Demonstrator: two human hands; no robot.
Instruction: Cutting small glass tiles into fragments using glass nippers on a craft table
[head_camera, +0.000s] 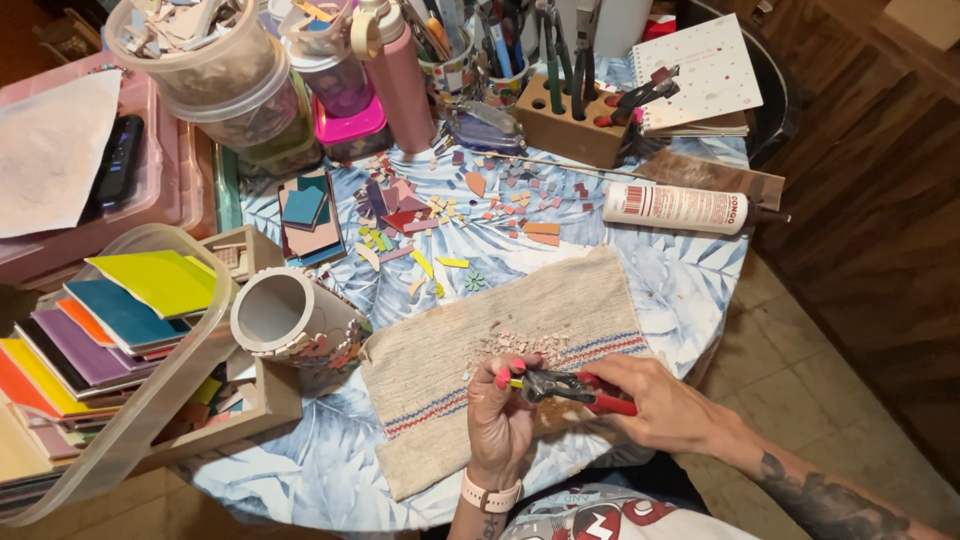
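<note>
Right hand (655, 400) wrapped around the red handles of the nippers (572, 388), squeezing them. Left hand (502, 410) pinches something at the nipper jaws, too small to tell what; fingers closed on it. Both hands over the near edge of the cloth (470, 350), just below a pile of chips (522, 345). Mosaic-covered cylinder (295, 325) lies left of the cloth. Glue tube (680, 208) farther back on the table (690, 280).

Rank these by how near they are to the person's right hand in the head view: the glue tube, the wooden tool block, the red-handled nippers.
1. Red-handled nippers, gripped in the right hand.
2. Glue tube, lying farther up the table.
3. Wooden tool block, at the table's far edge.
</note>
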